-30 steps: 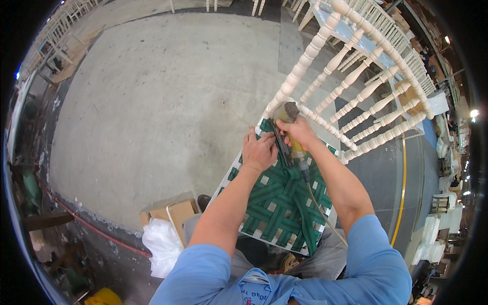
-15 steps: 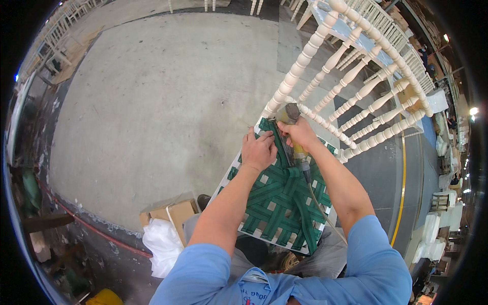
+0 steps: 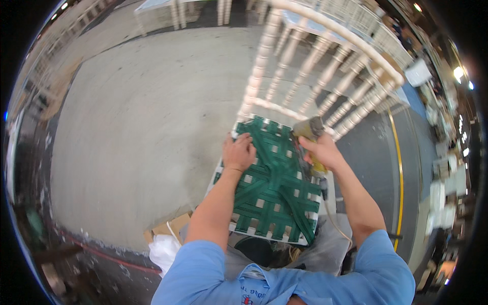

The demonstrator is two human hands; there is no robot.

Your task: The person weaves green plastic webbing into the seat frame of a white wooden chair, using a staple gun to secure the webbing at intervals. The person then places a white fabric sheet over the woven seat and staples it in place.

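Note:
A white chair with turned spindles in its back (image 3: 315, 51) stands before me, its seat woven with green webbing (image 3: 264, 175). My left hand (image 3: 239, 152) lies on the webbing near the seat's far left corner, fingers slightly bent and apart. My right hand (image 3: 325, 151) is closed round the handle of a yellow and grey pneumatic staple gun (image 3: 309, 129). The gun is over the seat's right side, near the chair back, with a thin air hose (image 3: 333, 216) running from its handle toward me. Loose diagonal straps (image 3: 300, 213) lie across the weave.
A cardboard box (image 3: 178, 223) and a white plastic bag (image 3: 163, 252) are at my left on the floor. More white chairs (image 3: 223, 12) stand beyond. A yellow floor line (image 3: 400, 188) runs along the right.
The staple gun has moved right, away from the far left corner and from my left hand. My left hand stays near that corner. The view has shifted, so the chair appears further left.

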